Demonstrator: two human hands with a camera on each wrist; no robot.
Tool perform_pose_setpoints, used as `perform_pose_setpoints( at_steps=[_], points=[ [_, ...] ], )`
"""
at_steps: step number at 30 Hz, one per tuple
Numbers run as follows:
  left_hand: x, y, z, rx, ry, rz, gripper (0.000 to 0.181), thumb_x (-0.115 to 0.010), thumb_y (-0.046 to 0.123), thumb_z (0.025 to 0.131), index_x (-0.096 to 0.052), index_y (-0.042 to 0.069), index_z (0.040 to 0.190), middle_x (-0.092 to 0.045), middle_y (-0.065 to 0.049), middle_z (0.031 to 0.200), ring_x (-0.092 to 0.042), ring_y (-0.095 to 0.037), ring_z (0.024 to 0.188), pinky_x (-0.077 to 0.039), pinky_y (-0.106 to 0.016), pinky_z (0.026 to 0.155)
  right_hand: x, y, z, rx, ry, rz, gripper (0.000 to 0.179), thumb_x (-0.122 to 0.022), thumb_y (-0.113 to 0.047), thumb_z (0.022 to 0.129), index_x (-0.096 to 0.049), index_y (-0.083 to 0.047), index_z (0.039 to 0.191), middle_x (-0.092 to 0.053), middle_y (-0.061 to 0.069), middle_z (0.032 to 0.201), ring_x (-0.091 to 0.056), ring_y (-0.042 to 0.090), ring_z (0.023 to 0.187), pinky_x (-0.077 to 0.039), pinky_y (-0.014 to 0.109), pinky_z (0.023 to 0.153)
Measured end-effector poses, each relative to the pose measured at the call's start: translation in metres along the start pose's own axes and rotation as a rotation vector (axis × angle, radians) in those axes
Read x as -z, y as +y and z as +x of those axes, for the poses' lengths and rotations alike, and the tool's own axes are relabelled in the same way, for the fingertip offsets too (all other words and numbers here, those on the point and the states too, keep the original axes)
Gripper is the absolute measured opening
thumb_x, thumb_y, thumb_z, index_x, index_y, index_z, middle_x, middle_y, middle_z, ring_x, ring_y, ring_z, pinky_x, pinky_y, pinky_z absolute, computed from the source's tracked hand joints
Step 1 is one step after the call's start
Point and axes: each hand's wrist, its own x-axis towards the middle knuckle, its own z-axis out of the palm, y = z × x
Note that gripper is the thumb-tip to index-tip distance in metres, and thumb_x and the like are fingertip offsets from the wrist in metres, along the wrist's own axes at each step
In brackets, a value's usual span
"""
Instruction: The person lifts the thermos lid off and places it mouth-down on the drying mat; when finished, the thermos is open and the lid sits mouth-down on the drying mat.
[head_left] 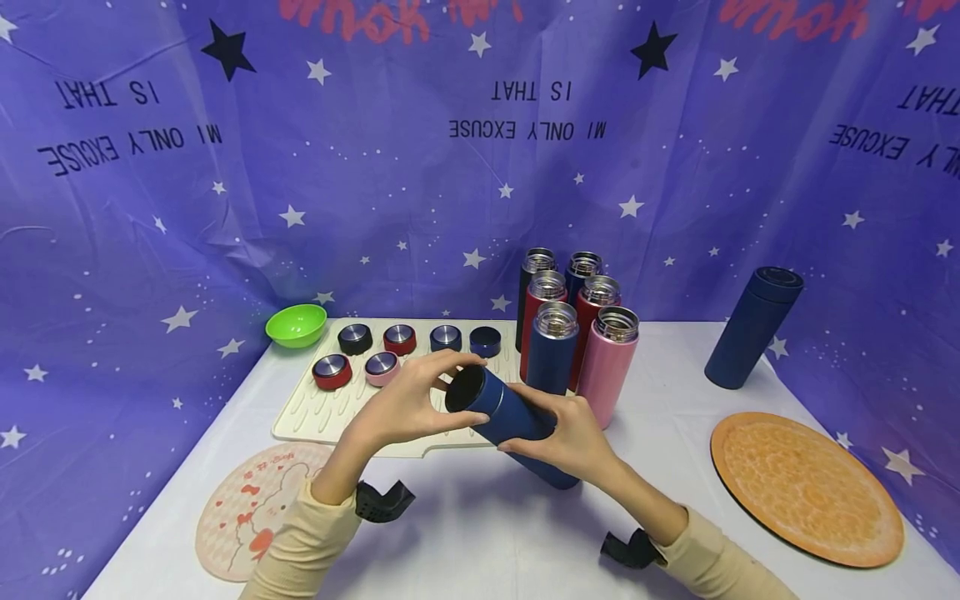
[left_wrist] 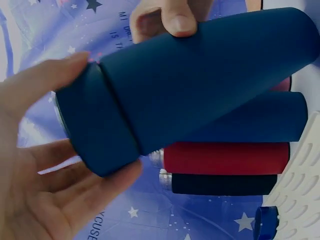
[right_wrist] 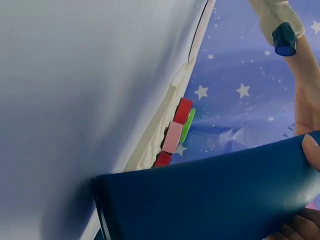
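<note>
A navy thermos bottle is held tilted above the front of the white table, its capped end up and to the left. My left hand grips the navy cap, thumb on one side and fingers on the other. Around the bottle's body my right hand is curled. A thin seam shows between cap and body in the left wrist view. In the right wrist view the bottle's lower end points left, over the table.
Behind the hands, a cream drying mat bears several lids, among them a pink lid. Several lidless bottles, including a pink bottle, stand right of them. A capped navy bottle, green bowl, orange round mat and pink round mat lie around.
</note>
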Motion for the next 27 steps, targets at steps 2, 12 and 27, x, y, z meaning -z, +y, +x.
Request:
perform_pose_setpoints(
  at_steps=[2,12,27],
  points=[
    [0.0,0.0,0.0,0.019,-0.011,-0.012,0.062,-0.082,0.04,0.075,-0.059,0.016,0.128,-0.061,0.008,0.122,-0.061,-0.008,0.101,-0.055,-0.025,0.08,-0.001,-0.001,0.0,-0.001,0.006,0.001,0.072,-0.089,-0.039,0.065,-0.065,-0.011,0.127,-0.068,0.003,0.116,-0.066,0.012,0.093,-0.053,0.03,0.073],
    [0.006,0.006,0.001,-0.181,-0.135,-0.13,0.068,-0.087,0.016,0.071,-0.057,0.017,0.131,-0.054,0.005,0.131,-0.05,-0.015,0.122,-0.047,-0.034,0.098,0.013,-0.003,0.003,0.032,-0.058,0.089,0.07,-0.09,-0.04,0.064,-0.066,-0.014,0.125,-0.068,-0.001,0.115,-0.067,0.013,0.095,-0.057,0.029,0.075],
    [-0.008,0.01,0.001,0.023,0.035,-0.013,0.057,-0.084,0.04,0.072,-0.061,0.017,0.119,-0.064,0.008,0.108,-0.063,-0.01,0.088,-0.056,-0.021,0.063,0.015,0.0,0.004,0.039,-0.049,0.013,0.071,-0.09,-0.042,0.063,-0.067,-0.014,0.124,-0.07,-0.001,0.11,-0.068,0.01,0.086,-0.056,0.025,0.071]
  ],
)
